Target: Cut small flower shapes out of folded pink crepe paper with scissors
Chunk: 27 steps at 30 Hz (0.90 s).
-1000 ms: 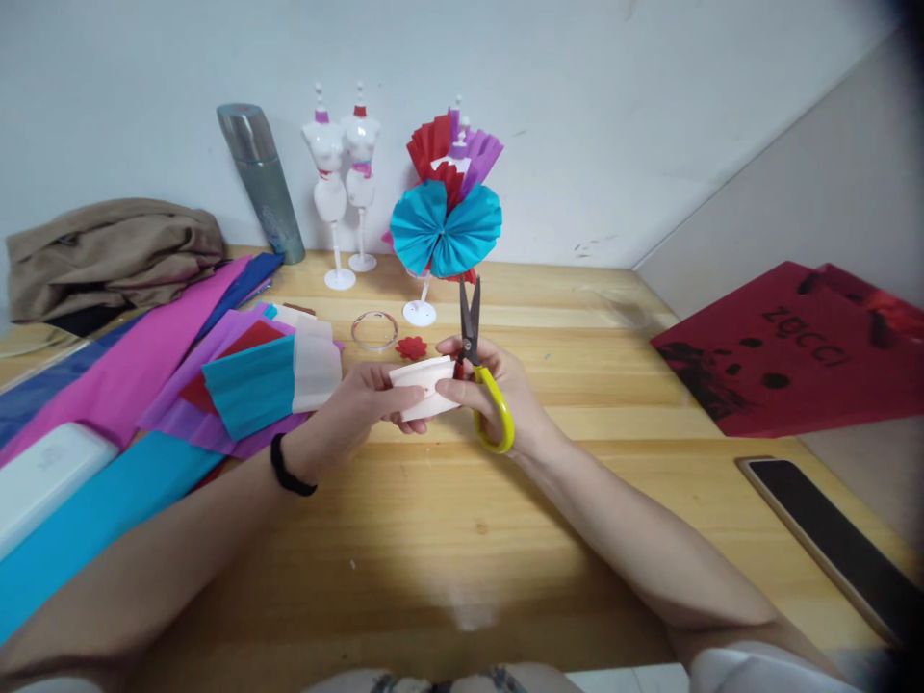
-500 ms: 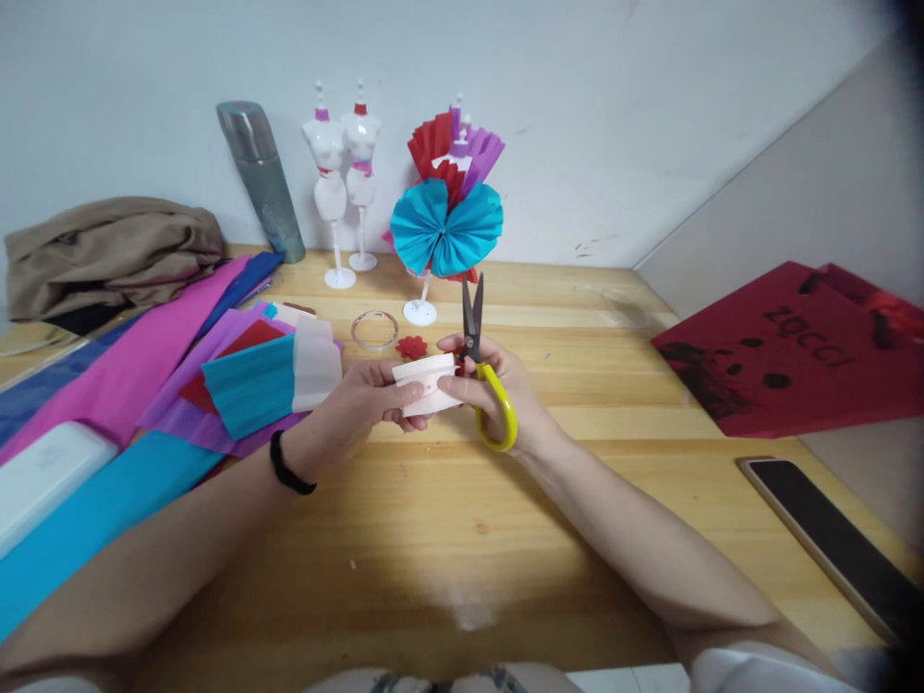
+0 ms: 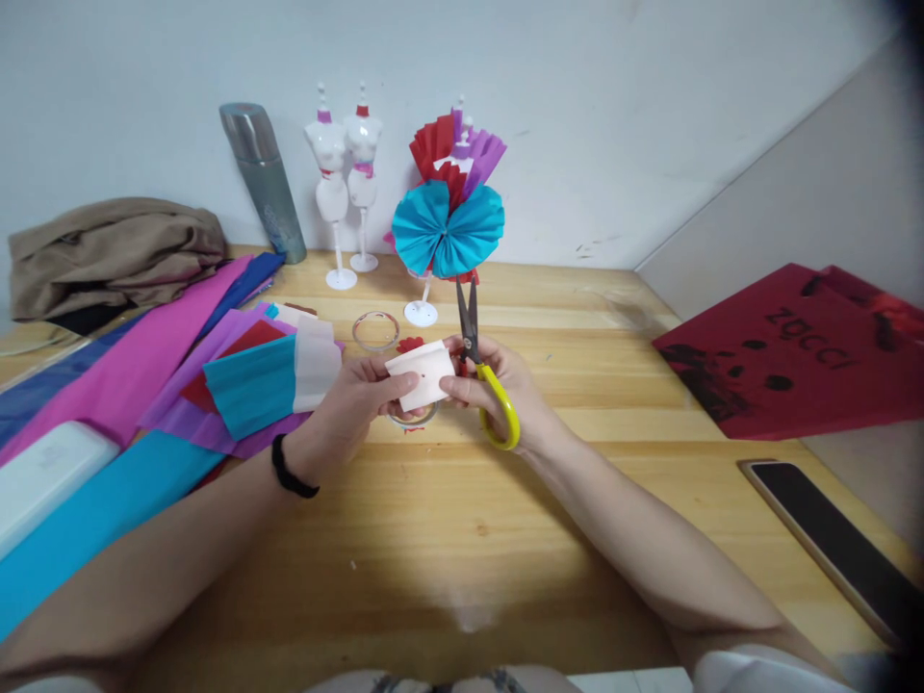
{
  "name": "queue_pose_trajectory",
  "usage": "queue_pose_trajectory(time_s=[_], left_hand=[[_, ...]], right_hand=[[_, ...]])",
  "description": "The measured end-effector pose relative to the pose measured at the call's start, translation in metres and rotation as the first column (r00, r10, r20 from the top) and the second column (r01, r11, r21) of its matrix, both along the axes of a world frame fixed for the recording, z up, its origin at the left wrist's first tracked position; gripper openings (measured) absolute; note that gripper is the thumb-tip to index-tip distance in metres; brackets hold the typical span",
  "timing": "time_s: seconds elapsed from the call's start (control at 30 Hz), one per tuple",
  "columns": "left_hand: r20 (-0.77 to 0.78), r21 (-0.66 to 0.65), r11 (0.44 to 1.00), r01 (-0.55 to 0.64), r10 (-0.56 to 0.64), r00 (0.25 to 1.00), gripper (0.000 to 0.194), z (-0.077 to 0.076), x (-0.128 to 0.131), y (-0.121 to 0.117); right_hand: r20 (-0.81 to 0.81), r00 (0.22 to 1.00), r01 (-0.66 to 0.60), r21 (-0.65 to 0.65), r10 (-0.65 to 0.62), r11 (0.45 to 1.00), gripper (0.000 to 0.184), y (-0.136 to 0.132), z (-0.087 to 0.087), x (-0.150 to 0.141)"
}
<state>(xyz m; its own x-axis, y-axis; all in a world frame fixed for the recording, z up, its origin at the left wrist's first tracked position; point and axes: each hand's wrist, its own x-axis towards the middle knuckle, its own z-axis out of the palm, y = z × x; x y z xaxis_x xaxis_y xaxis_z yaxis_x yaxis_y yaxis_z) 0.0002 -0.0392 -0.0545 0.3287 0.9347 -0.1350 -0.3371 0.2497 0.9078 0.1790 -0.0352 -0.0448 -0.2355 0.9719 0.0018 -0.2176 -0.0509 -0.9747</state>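
Currently, I pinch the pale paper [image 3: 423, 375] above the counter [image 3: 425, 558], my left hand [image 3: 350, 402] gripping its nine o'clock edge, my right hand [image 3: 517, 377] its three o'clock edge. The right also grips the scissors [image 3: 469, 342], blades parted and pointing toward twelve. To do this well, I should tension the sheet evenly, press lightly with both thumbs, avoid creasing it, and angle those tips away from my fingers.
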Motion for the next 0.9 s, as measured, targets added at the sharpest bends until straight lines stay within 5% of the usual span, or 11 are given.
queue_pose_trajectory(time_s=[0.37, 0.53, 0.9], left_hand=[[-0.02, -0.028, 0.995, 0.1, -0.1, 0.995, 0.031, 0.004, 0.003, -0.003], [-0.025, -0.034, 0.998, -0.044, 0.043, 0.999, 0.03, 0.014, -0.003, 0.001], [-0.017, 0.048, 0.951, -0.304, 0.305, 0.952, 0.021, 0.046, -0.023, 0.009]], right_hand=[[-0.011, 0.999, 0.044, -0.045, -0.044, 0.998, 0.042, 0.0, 0.002, 0.001], [0.053, 0.998, 0.022, -0.036, -0.02, 0.999, 0.05, -0.001, 0.002, 0.003], [0.302, 0.927, -0.259, 0.078, 0.225, 0.963, 0.062, -0.012, 0.001, 0.01]])
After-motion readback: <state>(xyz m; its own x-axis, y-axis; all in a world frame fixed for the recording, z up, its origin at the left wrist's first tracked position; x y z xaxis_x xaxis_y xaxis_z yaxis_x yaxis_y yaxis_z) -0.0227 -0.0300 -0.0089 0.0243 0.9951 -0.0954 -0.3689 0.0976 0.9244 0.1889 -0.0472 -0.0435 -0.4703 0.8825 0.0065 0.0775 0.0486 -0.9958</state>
